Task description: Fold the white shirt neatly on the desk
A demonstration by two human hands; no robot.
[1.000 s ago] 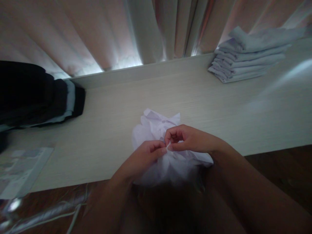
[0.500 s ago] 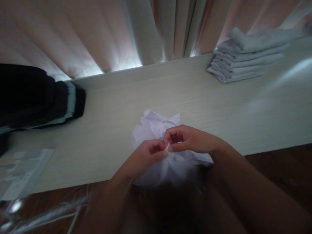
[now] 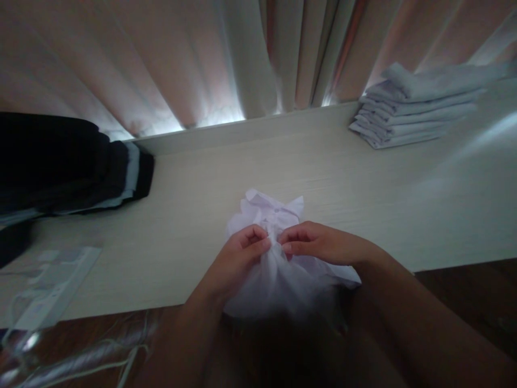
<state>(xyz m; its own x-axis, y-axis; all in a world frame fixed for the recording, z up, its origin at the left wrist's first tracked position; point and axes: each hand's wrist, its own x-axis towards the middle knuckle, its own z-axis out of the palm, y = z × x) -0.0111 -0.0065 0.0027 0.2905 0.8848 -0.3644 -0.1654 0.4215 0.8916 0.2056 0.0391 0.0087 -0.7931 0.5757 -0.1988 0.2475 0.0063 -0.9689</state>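
Observation:
A white collared shirt (image 3: 278, 275) lies crumpled at the table's front edge, its collar pointing away from me and its lower part hanging toward my lap. My left hand (image 3: 247, 245) pinches the fabric left of the front placket, thumb against curled fingers. On the other side of the placket, my right hand (image 3: 302, 240) also pinches the cloth between thumb and fingers. A small gap with gathered fabric separates the two hands. Any button under the fingertips is too small to make out.
Folded white garments (image 3: 407, 110) are stacked at the back right of the pale table (image 3: 194, 188). Dark folded clothes (image 3: 64, 167) are piled on the left. A white power strip (image 3: 52, 291) with cables sits at the front left. Curtains (image 3: 161, 59) hang behind.
My hands have drawn slightly apart; their fingertips met at the placket before. The whole scene has shifted a little down and right in view.

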